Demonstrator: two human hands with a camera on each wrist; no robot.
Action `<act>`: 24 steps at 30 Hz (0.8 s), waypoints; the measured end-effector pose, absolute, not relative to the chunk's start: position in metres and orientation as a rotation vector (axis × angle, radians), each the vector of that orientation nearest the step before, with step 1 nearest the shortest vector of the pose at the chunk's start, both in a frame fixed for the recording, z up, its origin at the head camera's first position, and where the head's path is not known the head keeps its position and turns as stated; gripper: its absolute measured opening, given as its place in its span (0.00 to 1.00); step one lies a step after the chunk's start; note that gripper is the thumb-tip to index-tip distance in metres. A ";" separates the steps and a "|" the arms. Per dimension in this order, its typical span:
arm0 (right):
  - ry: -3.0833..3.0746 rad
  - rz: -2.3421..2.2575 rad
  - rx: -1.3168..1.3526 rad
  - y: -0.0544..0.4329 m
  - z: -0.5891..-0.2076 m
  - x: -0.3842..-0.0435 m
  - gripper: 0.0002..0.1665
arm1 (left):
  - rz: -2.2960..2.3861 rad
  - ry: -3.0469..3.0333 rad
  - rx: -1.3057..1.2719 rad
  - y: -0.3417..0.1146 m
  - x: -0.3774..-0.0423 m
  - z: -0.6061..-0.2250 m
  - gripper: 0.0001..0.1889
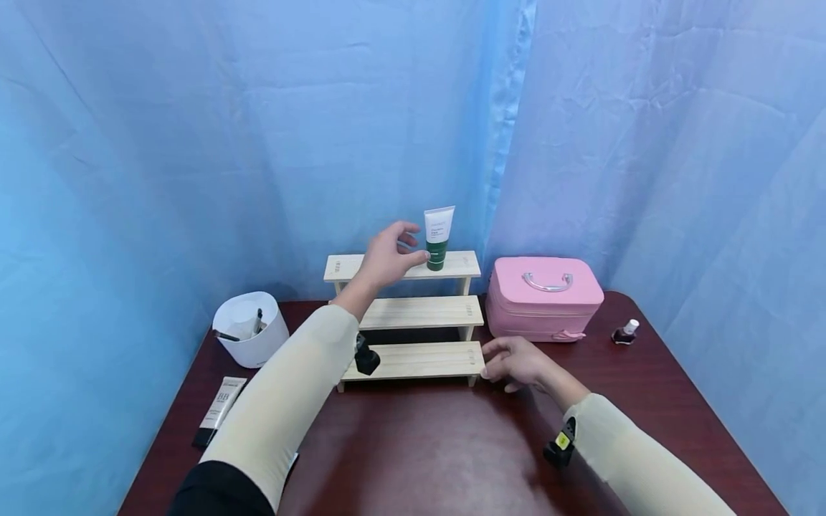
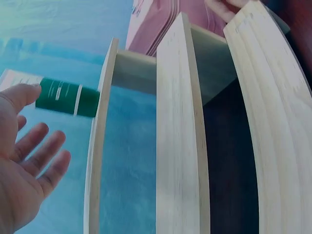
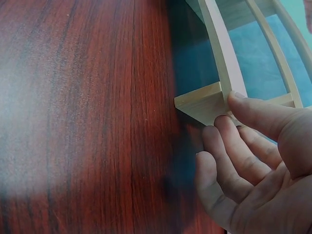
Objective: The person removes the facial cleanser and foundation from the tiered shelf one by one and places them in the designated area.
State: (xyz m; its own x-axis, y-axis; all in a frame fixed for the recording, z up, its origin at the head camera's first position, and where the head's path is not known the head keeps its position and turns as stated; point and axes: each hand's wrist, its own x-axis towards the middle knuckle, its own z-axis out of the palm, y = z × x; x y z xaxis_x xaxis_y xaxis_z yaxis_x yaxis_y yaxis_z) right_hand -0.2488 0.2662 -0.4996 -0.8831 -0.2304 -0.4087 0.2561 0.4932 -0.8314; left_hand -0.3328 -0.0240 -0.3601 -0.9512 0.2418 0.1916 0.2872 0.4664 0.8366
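Observation:
On the top tier of a three-step wooden display rack (image 1: 419, 313) stands a white and green squeeze tube (image 1: 437, 240), cap down. My left hand (image 1: 390, 252) is beside it with fingers spread and loosely bent; in the left wrist view the thumb overlaps the tube (image 2: 66, 97), and the other fingers are off it. My right hand (image 1: 519, 360) is at the right end of the bottom tier. In the right wrist view its thumb (image 3: 253, 113) meets the board's end, and the relaxed fingers lie beside the rack's short leg (image 3: 202, 105).
A pink case (image 1: 545, 297) with a metal handle sits right of the rack, and a small dark bottle (image 1: 624, 332) with a white cap beyond it. At left are a white bin (image 1: 258, 351) holding slim items and a BB tube (image 1: 222, 408). Blue curtains (image 1: 258, 143) surround the table.

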 end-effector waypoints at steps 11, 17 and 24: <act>2.262 -1.375 0.026 0.263 -0.499 -0.246 0.32 | -1.459 -2.696 -0.363 -0.004 -0.333 -0.358 0.26; 2.267 -1.370 0.029 0.263 -0.498 -0.246 0.32 | -1.453 -2.690 -0.337 0.001 -0.335 -0.360 0.22; 2.259 -1.372 0.014 0.264 -0.499 -0.246 0.32 | -1.465 -2.684 -0.296 0.003 -0.335 -0.361 0.20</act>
